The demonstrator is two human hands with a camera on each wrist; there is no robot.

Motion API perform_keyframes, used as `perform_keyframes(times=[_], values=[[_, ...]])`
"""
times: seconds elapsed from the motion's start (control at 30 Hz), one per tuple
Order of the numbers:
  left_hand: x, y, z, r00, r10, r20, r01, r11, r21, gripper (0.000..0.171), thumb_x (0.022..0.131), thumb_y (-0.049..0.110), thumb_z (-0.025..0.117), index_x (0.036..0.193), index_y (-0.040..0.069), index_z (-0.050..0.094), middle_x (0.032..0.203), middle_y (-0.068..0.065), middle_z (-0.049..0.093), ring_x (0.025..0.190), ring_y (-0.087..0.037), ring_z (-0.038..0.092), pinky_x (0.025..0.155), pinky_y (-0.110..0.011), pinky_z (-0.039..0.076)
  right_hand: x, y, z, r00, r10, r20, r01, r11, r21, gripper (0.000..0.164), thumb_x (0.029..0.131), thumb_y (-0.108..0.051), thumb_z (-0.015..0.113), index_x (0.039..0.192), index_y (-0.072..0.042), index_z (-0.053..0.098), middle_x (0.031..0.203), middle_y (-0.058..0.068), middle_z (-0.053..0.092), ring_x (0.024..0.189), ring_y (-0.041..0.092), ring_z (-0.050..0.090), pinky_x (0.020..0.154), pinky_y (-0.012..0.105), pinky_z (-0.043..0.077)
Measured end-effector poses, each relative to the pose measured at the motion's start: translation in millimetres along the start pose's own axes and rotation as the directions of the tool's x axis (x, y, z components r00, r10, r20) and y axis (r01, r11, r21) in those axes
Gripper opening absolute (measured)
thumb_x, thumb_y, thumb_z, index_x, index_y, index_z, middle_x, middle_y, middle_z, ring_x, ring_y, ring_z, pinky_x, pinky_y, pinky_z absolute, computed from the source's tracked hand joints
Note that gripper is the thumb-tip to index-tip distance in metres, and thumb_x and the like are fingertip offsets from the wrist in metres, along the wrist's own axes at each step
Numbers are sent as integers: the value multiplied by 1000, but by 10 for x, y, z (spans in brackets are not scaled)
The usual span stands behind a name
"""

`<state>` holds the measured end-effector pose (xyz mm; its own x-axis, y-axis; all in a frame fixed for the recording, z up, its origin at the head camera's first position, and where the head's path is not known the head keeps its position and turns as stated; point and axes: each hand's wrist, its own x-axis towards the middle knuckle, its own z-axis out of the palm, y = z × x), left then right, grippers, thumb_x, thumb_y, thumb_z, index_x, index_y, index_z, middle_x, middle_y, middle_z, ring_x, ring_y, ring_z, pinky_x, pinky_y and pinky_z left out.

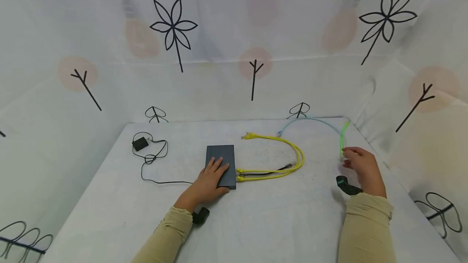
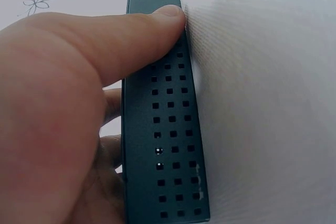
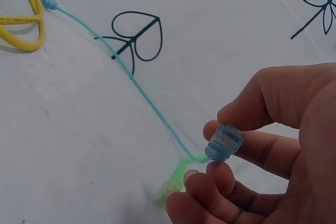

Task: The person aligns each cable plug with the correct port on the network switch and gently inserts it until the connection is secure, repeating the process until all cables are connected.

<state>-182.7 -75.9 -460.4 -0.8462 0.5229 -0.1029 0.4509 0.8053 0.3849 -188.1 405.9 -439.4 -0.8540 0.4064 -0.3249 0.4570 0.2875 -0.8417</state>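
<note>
2 hands on things: left hand (image 1: pixel 209 182) rests on dark box (image 1: pixel 223 151) mid-table (image 1: pixel 278 222), fingers spread flat on top, thumb against perforated side. Right hand (image 1: pixel 364 168) clamps light-blue plug (image 3: pixel 226 142) between thumb and finger near right edge, green strip (image 1: pixel 342 139) beside. Yellow cables (image 1: pixel 300 153) meet box's right side.

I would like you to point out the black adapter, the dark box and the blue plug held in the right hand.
Black adapter (image 1: pixel 140 144), head view: middle of its body.
Dark box (image 1: pixel 226 155), head view: bare part of its top.
Blue plug (image 3: pixel 226 142), right wrist view: middle of its body.
</note>
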Motion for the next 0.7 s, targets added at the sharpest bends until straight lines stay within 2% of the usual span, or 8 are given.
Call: perform_keyframes(times=[0.2,0.37,0.43,0.6,0.7], values=[[5,0,7,1000,-2,-1,2,1000,3,78,92,46,63,155,19,27,164,-9,11,151,-35,3,114,-62,23,-14,37,19,988,-139,70,141,990,-27,57,101,-40,40,140,0,46,129,10,46,87,14,56,73,25,54],[2,5,6,1000,-4,3,4,1000,10,78,92,46,63,155,19,27,164,-9,12,151,-35,4,114,-61,24,-15,23,57,969,-208,131,216,975,-48,61,101,-46,38,139,2,46,136,14,44,92,16,55,74,22,53],[1,11,1,1000,-5,6,5,1000,11,78,92,46,63,155,19,27,164,-10,12,151,-36,4,113,-62,24,-19,4,71,964,-229,138,236,971,-42,62,101,-46,39,139,2,46,132,13,46,93,16,56,75,21,53],[-3,34,-23,1000,-8,6,8,1000,0,77,92,44,64,154,18,28,163,-11,13,151,-37,5,113,-62,25,-28,-50,93,944,-291,158,285,957,62,53,103,-32,42,137,8,45,109,-2,55,89,13,60,77,21,54],[2,41,-28,1000,-11,-1,11,1000,1,76,91,44,64,154,18,29,163,-11,15,151,-37,6,113,-62,25,-33,-79,109,931,-321,173,313,947,72,46,103,-22,43,138,8,44,105,-8,54,87,10,61,78,20,54]])
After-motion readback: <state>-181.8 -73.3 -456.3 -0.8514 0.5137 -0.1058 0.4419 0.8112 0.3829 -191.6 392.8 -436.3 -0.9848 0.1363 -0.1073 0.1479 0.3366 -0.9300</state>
